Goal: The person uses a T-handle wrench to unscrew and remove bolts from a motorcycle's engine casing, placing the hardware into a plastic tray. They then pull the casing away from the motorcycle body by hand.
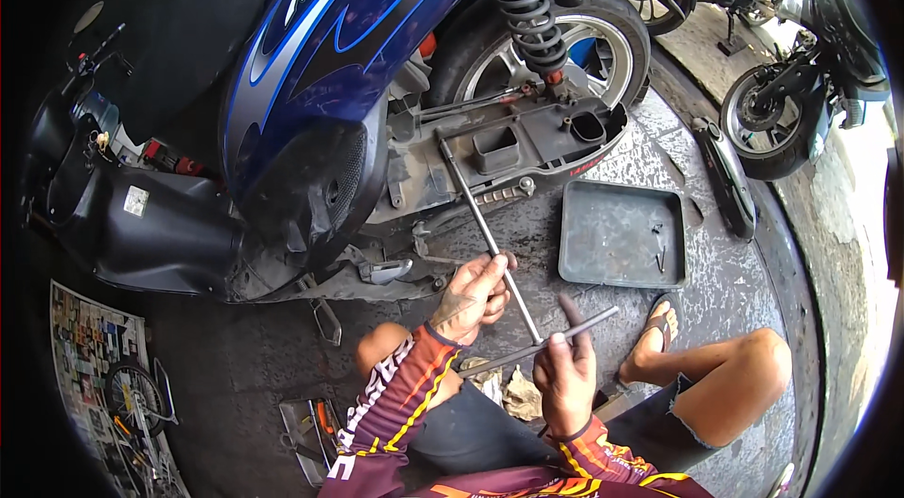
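Observation:
A long steel T-handle socket wrench (478,220) slants across the middle, its socket end on the dusty transmission case (541,145) of a blue scooter (311,56). My left hand (474,298) is closed round the shaft, about halfway down. At the near end, my right hand (567,374) is on the crossbar with the thumb against it and one finger stretched past it, blurred. The fastener under the socket is too small to make out.
A black tray (621,282) with a few bolts (660,259) lies right of the case. Beyond it rests a long dark cover (725,180). Hand tools in a holder (315,441) lie near my left knee. Crumpled paper or cloth (521,396) is between my legs. Other motorcycles (767,112) stand far right.

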Demonstrator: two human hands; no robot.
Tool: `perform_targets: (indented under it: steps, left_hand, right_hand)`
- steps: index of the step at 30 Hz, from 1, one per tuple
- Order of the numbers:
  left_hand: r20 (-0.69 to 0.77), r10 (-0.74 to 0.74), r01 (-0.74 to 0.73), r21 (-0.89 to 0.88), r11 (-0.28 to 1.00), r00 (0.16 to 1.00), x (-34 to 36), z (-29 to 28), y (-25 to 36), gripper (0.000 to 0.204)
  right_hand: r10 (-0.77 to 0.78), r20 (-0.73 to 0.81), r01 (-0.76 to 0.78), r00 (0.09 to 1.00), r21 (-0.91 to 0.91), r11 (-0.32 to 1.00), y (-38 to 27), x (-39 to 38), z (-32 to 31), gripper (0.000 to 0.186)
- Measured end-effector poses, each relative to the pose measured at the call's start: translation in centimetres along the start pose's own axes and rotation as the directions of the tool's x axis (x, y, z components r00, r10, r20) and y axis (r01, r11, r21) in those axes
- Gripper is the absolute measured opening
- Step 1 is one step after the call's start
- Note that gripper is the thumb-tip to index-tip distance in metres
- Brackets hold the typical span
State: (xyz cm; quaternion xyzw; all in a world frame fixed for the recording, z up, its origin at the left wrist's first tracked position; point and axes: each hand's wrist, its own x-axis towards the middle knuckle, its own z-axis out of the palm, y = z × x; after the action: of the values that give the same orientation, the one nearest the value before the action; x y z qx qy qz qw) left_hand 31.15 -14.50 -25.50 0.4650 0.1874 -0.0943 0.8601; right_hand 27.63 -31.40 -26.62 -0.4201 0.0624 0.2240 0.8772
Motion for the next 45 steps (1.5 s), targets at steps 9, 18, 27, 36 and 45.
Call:
perform_targets:
  steps: [9, 18, 27, 36, 45]
  left_hand:
    - [0.257, -0.183, 0.138, 0.185, 0.973, 0.949, -1.7, -0.4, -1.2, 0.025]
    - [0.233, -0.116, 0.087, 0.129, 0.988, 0.966, -1.6, -0.8, -1.3, 0.024]
    - [0.177, -0.111, 0.089, 0.130, 0.988, 0.978, -0.8, -1.3, -1.3, 0.024]
    - [0.194, -0.051, 0.013, 0.193, 0.981, 0.980, -1.1, -1.6, -2.0, 0.030]
    - [0.138, -0.042, 0.017, 0.176, 0.984, 0.990, -2.8, -1.4, -5.2, 0.032]
  right_hand:
    - [0.304, 0.283, 0.034, 0.910, -0.780, 0.624, 3.9, -3.7, -1.8, 0.054]
    - [0.105, -0.135, -0.105, 0.985, 0.006, 0.994, 0.9, -2.3, -0.8, 0.070]
    - [-0.098, 0.082, 0.079, 0.992, 0.206, 0.975, -1.8, -3.3, 2.0, 0.057]
    - [-0.461, 0.307, 0.547, 0.832, -0.588, 0.596, -12.3, 2.5, 6.5, 0.022]
    - [-0.177, 0.715, 0.452, 0.677, -0.593, -0.666, -3.9, 24.1, 15.5, 0.021]
